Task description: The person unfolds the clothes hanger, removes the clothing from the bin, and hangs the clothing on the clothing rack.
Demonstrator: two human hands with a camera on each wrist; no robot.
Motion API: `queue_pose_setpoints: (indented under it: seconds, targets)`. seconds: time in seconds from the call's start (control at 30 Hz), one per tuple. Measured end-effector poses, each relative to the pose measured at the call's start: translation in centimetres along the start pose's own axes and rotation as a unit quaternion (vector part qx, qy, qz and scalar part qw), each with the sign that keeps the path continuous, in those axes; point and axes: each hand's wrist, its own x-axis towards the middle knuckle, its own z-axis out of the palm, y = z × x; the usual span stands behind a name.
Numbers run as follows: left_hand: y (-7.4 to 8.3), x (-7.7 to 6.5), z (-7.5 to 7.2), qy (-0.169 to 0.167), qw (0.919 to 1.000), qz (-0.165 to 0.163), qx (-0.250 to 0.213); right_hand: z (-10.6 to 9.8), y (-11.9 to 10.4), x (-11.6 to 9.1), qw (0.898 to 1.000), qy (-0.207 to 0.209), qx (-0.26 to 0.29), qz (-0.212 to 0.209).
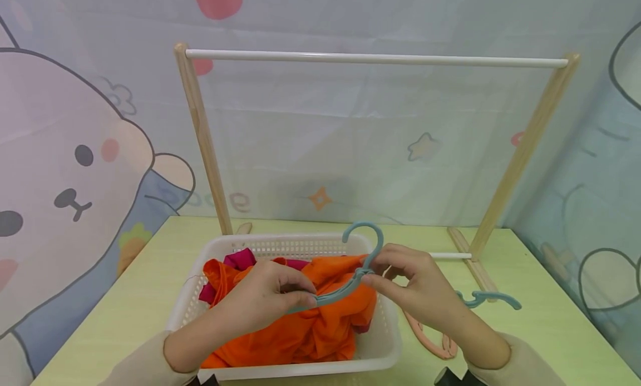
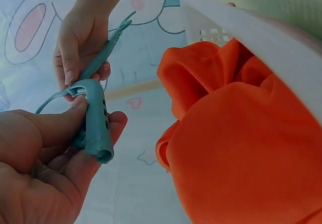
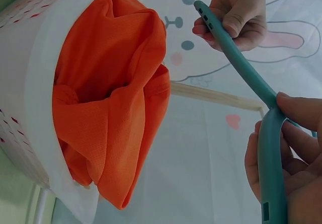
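Observation:
Both hands hold a teal plastic clothes hanger (image 1: 345, 290) above a white basket (image 1: 395, 341). My left hand (image 1: 255, 297) pinches one arm of it between thumb and fingers. At the base of the upright hook, my right hand (image 1: 415, 280) grips the hanger. The right wrist view shows one hanger arm (image 3: 241, 65) reaching up to the left hand and another running down past the right fingers. Orange cloth (image 1: 290, 336) lies heaped in the basket beneath the hands, with magenta cloth (image 1: 240, 259) showing at its back left.
Behind the basket stands a rack with wooden posts (image 1: 202, 135) and a white top rail (image 1: 375, 58). Right of the basket, partly behind the right arm, lie a pink hanger (image 1: 430, 346) and another teal hanger (image 1: 488, 297) on the pale green table (image 1: 546, 330).

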Motion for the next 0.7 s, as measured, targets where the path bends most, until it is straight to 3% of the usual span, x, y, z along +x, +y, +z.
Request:
queue_pose_setpoints:
  seconds: [0.27,0.7]
  targets:
    - [-0.21,0.08,0.14,0.011,0.9998,0.012,-0.007,-0.06,0.02,0.11,1.000,0.013,-0.013,-0.012]
    - [-0.34,0.28,0.44,0.055,0.9978,-0.005,-0.035,-0.34,-0.07,0.12,0.999,0.027,-0.018,-0.014]
